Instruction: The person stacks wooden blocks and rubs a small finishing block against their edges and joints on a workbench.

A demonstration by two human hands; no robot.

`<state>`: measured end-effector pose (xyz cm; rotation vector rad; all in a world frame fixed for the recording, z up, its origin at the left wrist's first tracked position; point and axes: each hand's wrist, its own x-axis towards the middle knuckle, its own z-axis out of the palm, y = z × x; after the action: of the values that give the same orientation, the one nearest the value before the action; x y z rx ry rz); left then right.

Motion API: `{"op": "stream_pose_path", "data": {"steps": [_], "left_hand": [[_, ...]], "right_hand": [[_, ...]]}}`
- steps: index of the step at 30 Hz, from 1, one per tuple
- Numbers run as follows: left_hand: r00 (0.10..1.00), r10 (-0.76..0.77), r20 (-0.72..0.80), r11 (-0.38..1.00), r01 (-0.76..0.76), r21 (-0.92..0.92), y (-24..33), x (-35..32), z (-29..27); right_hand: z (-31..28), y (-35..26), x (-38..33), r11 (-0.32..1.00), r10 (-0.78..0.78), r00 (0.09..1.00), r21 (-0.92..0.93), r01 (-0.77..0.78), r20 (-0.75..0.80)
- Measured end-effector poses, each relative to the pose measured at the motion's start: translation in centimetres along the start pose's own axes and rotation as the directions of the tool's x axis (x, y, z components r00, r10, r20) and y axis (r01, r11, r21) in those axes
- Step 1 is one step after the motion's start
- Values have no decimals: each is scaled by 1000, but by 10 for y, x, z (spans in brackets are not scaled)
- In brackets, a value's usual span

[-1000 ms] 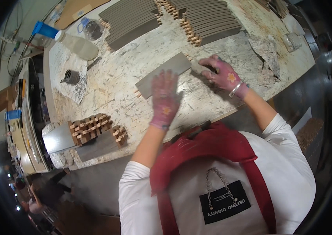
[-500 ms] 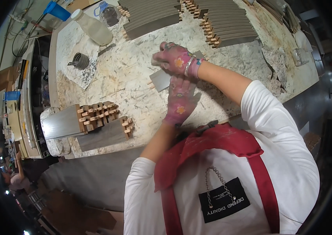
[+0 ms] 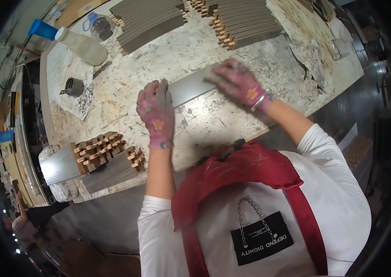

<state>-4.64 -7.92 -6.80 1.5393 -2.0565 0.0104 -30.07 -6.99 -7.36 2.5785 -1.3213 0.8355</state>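
A flat grey board (image 3: 189,88) lies slantwise on the worktable between my two gloved hands. My left hand (image 3: 156,115), in a pink flowered glove with grey fingers, closes over the board's left end and hides it. Over the board's right part is my right hand (image 3: 241,84), gloved alike and slightly blurred. Its bent fingers are closed around a small pale block (image 3: 210,75) resting against the board's surface; motion blur hides what the block is made of. The board's right end is covered by this hand.
Stacked grey boards with wooden pegs (image 3: 151,27) stand at the back, beside another such stack (image 3: 248,25). More pegged boards (image 3: 107,161) lie near left. A whitish bottle (image 3: 82,46), a clear jug (image 3: 100,27) and a dark coiled item (image 3: 71,87) sit at far left.
My hands, close together before, are now apart: the left has moved left to the board's left end, the right has moved right along the board. The whole view has shifted slightly.
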Motion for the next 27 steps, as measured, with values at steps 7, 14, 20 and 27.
{"op": "stream_pose_path", "data": {"steps": [7,14,20,27], "left_hand": [[933,-124,339,932,226,-282,-30,10,28],[936,-100,339,968,170,-184,-29,11,24],[913,135,384,986,-163,39,15,9,9],[934,295,203,953,-274,-126,28,-10,-11]], "right_hand": [[49,-68,0,961,119,981,232,-153,156],[-17,11,-65,837,546,836,33,-546,-46],[-47,11,-82,708,661,750,349,-613,-24],[-46,5,-81,673,643,765,503,-542,-37]]}}
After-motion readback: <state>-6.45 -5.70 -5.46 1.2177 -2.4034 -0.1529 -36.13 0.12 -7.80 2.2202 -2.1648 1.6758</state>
